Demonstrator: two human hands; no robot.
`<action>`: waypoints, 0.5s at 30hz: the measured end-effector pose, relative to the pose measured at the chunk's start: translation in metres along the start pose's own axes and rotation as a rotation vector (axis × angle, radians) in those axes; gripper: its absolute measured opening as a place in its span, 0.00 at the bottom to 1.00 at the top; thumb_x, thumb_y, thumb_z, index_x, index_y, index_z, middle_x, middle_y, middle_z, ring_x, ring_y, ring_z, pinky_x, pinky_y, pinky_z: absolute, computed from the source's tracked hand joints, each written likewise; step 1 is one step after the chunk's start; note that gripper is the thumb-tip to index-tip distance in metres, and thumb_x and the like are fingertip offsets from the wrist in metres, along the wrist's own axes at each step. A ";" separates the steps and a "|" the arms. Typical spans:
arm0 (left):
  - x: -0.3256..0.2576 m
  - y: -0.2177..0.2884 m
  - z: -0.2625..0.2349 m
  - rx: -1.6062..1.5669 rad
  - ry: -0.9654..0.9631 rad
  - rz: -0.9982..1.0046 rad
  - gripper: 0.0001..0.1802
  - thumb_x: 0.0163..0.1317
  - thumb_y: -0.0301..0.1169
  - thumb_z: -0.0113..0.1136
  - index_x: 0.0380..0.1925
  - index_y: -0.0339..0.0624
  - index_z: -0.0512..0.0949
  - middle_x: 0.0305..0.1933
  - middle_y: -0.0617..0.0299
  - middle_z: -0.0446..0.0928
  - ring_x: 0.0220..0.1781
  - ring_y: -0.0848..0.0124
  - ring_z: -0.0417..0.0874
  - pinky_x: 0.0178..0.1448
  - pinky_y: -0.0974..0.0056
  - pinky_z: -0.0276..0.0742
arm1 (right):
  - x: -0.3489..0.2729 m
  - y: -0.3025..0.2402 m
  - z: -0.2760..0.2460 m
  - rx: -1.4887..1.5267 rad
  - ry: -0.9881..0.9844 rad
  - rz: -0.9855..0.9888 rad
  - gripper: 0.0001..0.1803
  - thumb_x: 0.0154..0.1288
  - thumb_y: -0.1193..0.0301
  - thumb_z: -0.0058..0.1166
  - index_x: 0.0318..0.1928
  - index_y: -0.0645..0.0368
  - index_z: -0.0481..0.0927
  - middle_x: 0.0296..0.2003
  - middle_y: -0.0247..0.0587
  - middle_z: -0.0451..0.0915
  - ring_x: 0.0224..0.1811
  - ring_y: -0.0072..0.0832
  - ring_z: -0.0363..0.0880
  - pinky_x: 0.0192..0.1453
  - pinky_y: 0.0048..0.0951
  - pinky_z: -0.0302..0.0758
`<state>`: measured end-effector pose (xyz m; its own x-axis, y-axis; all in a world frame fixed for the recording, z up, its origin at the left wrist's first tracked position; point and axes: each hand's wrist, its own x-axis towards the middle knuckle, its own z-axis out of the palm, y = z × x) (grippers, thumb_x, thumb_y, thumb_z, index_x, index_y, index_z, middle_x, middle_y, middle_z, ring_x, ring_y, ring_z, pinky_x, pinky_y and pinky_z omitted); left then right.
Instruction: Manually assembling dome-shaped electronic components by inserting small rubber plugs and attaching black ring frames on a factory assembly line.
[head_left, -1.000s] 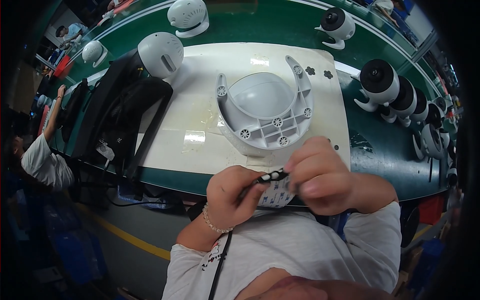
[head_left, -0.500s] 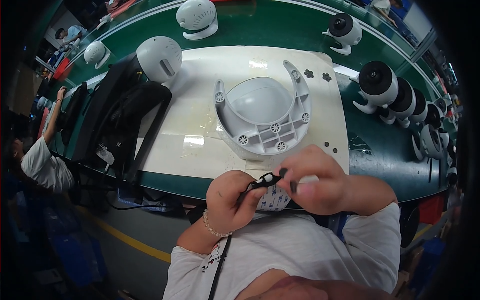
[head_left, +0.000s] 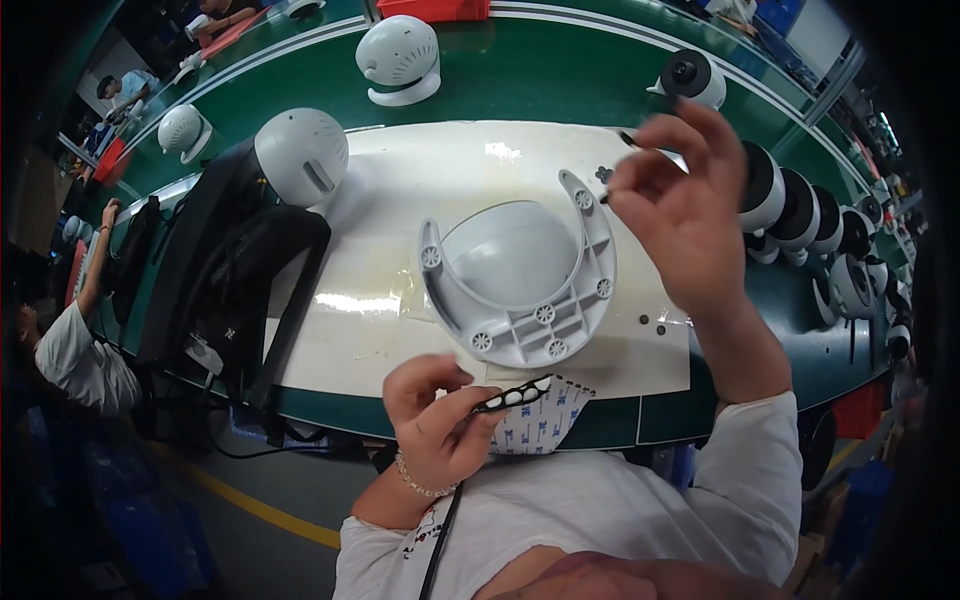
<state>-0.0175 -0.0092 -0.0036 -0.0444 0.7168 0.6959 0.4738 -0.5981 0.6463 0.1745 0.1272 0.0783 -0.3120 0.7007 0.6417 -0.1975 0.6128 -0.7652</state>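
My left hand (head_left: 440, 425), low in front of me, pinches a black strip with round white openings (head_left: 515, 398). A white backing sheet with blue print (head_left: 545, 428) hangs just beneath that strip. My right hand (head_left: 680, 190) is raised over the far right of the white board, slightly blurred. A small black pad (head_left: 604, 198) sits between its thumb and finger, and other dark bits show at its fingertips. Between the hands lies a white plastic base (head_left: 590, 320) with a crescent-shaped, ribbed underside and several round spoked recesses. Beside the right hand, a black flower-shaped piece (head_left: 604, 174) is partly visible.
Two small dark discs (head_left: 652, 325) lie on the white board (head_left: 370, 350). A black bag-like item (head_left: 240, 260) and a white round housing (head_left: 305, 155) stand at left. White-and-black camera-like units (head_left: 800, 210) line the right. A co-worker's arm (head_left: 95, 265) is at far left.
My right hand has left the strip and moved up and away to the far right, carrying small black pads. My left hand keeps the strip, slightly lower and further left.
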 end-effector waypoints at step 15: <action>0.007 -0.015 0.007 -0.044 -0.104 0.042 0.08 0.43 0.20 0.60 0.27 0.31 0.76 0.63 0.36 0.51 0.34 0.61 0.81 0.33 0.69 0.74 | -0.001 -0.006 -0.003 -0.659 -0.298 -0.263 0.30 0.51 0.89 0.47 0.55 0.57 0.56 0.48 0.51 0.70 0.40 0.28 0.77 0.33 0.19 0.72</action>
<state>-0.0188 0.0073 -0.0104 0.0671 0.7223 0.6883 0.4340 -0.6423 0.6317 0.1784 0.1243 0.0823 -0.5868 0.4312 0.6854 0.2655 0.9021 -0.3402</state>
